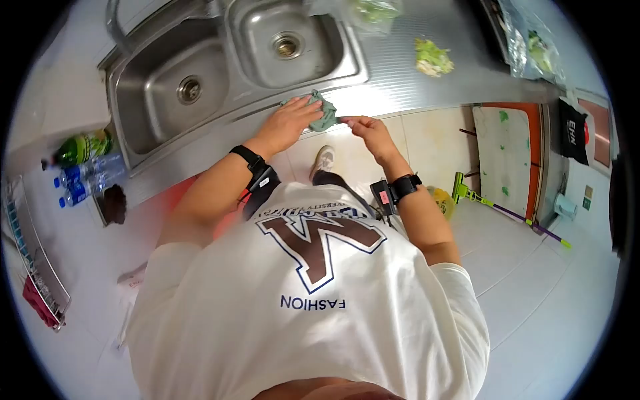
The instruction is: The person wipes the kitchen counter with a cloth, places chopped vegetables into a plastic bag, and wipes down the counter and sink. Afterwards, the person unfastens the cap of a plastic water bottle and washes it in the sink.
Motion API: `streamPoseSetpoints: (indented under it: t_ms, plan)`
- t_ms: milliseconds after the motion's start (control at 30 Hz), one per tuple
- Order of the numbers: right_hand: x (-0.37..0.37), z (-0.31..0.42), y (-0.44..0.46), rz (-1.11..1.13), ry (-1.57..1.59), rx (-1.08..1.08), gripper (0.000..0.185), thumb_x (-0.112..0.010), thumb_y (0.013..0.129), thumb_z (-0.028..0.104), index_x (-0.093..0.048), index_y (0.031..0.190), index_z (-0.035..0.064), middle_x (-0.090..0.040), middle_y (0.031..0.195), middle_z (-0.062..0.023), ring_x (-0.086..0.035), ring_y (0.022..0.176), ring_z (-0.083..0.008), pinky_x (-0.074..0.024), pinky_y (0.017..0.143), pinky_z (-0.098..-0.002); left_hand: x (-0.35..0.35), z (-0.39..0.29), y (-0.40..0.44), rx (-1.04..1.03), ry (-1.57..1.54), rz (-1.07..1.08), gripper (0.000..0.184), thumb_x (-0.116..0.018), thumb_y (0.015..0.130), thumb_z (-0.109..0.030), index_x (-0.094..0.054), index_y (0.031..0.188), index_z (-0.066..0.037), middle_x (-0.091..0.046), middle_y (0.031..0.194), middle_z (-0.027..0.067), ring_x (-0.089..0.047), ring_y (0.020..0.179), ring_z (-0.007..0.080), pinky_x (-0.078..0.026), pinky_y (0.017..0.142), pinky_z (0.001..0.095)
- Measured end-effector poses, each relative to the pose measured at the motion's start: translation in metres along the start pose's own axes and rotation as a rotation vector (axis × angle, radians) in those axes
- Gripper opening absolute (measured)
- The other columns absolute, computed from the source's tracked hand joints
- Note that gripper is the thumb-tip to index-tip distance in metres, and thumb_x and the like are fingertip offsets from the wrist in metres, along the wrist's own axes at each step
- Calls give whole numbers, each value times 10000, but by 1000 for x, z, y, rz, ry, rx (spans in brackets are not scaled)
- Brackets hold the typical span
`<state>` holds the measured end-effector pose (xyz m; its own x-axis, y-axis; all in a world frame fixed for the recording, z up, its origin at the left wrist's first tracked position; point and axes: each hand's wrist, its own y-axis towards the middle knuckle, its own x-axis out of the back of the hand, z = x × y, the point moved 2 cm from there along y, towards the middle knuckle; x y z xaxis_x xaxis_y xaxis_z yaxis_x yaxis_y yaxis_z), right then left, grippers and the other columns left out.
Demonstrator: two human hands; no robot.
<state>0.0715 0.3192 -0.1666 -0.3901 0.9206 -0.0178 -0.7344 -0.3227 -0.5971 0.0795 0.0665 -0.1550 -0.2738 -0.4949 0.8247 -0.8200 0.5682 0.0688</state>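
Cloth (pixel 324 113), left hand (pixel 287 124) palm-down atop, right hand (pixel 375 139) at edge

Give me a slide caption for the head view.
Left hand on a green cloth, right hand close by, at a metal counter with a double sink.

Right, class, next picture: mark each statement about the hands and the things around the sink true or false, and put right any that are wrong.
1. The left hand lies on a cloth. True.
2. The sink has a single basin. False: it has two, side by side.
3. Vegetable pieces lie on the counter. True.
4. The right hand is down inside the sink. False: it is beside the cloth, near the counter's front edge.
5. A black strap is around the left wrist. True.
6. The green bottle is right of the sink in the picture. False: it is to the left.
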Motion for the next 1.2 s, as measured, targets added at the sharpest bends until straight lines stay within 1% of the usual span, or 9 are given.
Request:
streamPoseSetpoints:
  t_ms: [67, 133, 300, 533, 667, 800, 1100, 1167, 1200]
  plan:
    - [28, 3, -1, 1, 115, 116, 442, -695, 884, 100, -579, 1298, -3, -636, 1227, -75, -610, 998, -155, -467, 948, -279, -4, -24, 59, 65, -44, 45, 428, -537, 887, -18, -587, 1309, -64, -500, 1454, 93, -451, 1354, 301, -354, 1137, 383]
    - [37, 11, -9, 7, 137, 149, 562, -708, 869, 90, -484, 1378, 5, -646, 1142, -67, -615, 995, -156, -493, 906, -270, 5, -56, 81, 335, -676, 30, 369, -503, 952, -55, -578, 1313, -27, -491, 1457, 134, -480, 1331, 292, -369, 1107, 337]
    - [59, 35, -16, -56, 423, 159, 310, -688, 871, 68, -606, 1165, 13, -652, 995, -52, -627, 813, -148, -525, 772, -284, 13, -83, 106, 265, -489, 41, 337, -501, 977, -104, -595, 1288, -11, -534, 1400, 165, -542, 1246, 259, -408, 1046, 327]
    - [82, 40, -20, -78, 101, 296, 136, -722, 859, 149, -659, 859, 29, -605, 732, 2, -541, 674, -96, -446, 639, -247, 19, -63, 95, 436, -548, -46, 300, -527, 990, -180, -638, 1190, 13, -652, 1119, 123, -607, 983, 203, -462, 903, 315]
    - [81, 14, -11, -52, 197, 140, 297, -717, 884, 323, -625, 754, 72, -575, 719, 19, -501, 672, -84, -427, 638, -249, 13, -57, 89, 541, -638, -91, 309, -538, 989, -225, -647, 1128, 29, -680, 975, 101, -606, 909, 176, -470, 856, 325]
    - [94, 11, -10, -120, 400, 147, 248, -743, 864, 309, -643, 831, 85, -597, 769, 23, -520, 717, -89, -419, 687, -237, 31, -48, 88, 644, -575, -122, 314, -521, 1004, -236, -641, 1117, 30, -675, 995, 70, -584, 917, 139, -460, 840, 298]
    - [109, 50, -17, 59, 213, 180, 183, -699, 897, 178, -693, 1018, 40, -669, 863, 14, -583, 762, -91, -471, 747, -245, 48, -46, 80, 672, -984, -237, 339, -515, 1027, -237, -572, 1253, 10, -632, 1072, 23, -555, 982, 106, -451, 882, 275]
    - [118, 66, -12, -213, 85, 314, 238, -703, 891, 197, -688, 1029, 4, -672, 828, -8, -592, 754, -110, -476, 760, -248, 54, -41, 83, 635, -766, -346, 370, -583, 980, -215, -568, 1281, 0, -651, 1105, 79, -588, 1024, 171, -451, 931, 311]
    - [121, 75, -10, -436, -321, 397, 297, -709, 858, 185, -665, 1081, -6, -688, 949, -104, -636, 850, -218, -497, 817, -321, 53, -34, 81, 636, -768, -351, 370, -583, 980, -215, -568, 1281, 0, -651, 1105, 79, -588, 1024, 171, -451, 931, 311]
